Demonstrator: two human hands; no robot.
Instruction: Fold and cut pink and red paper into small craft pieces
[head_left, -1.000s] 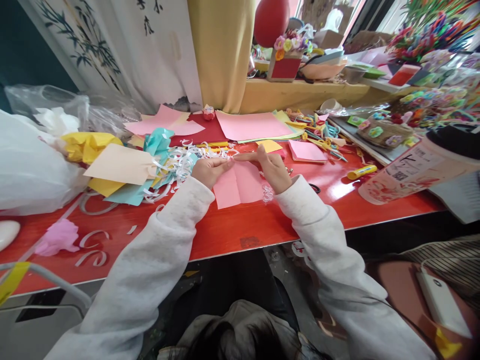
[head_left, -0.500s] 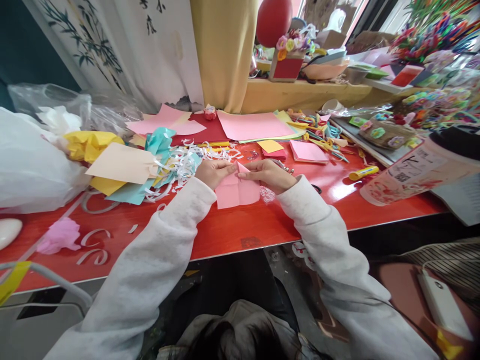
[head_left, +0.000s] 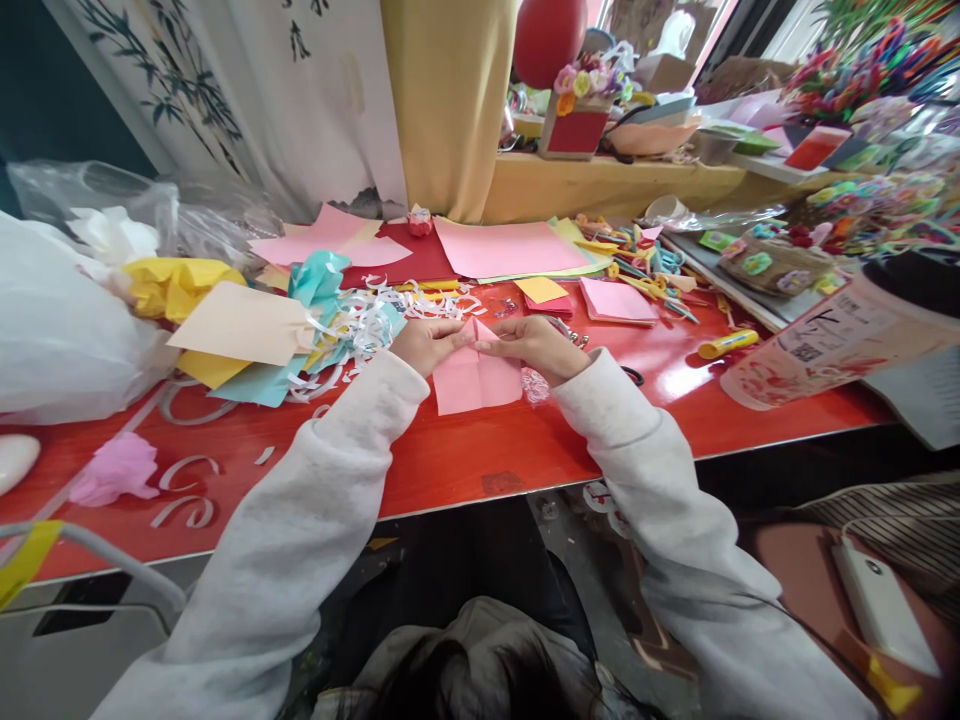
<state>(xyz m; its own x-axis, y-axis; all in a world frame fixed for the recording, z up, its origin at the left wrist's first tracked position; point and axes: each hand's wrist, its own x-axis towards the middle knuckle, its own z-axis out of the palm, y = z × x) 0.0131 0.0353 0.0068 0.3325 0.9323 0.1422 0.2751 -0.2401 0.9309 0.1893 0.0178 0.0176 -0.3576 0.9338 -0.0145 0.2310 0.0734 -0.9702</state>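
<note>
A pink sheet of paper lies on the red table, creased down its middle, its far corners folded in toward a point. My left hand pinches the folded edge on the left, thumb on top. From the right, my right hand presses the other fold, its thumb close to the left one near the centre crease. The fingers under the paper are partly hidden. Just beyond my right hand lie small yellow and red squares and a stack of pink squares.
Left of my hands are white paper shreds, loose coloured sheets and a white plastic bag. A lidded cup leans at the right, near a yellow tube. Large pink paper lies at the back.
The folded corners at the paper's far end now meet more evenly in a point. Both hands have stayed in nearly the same place.
</note>
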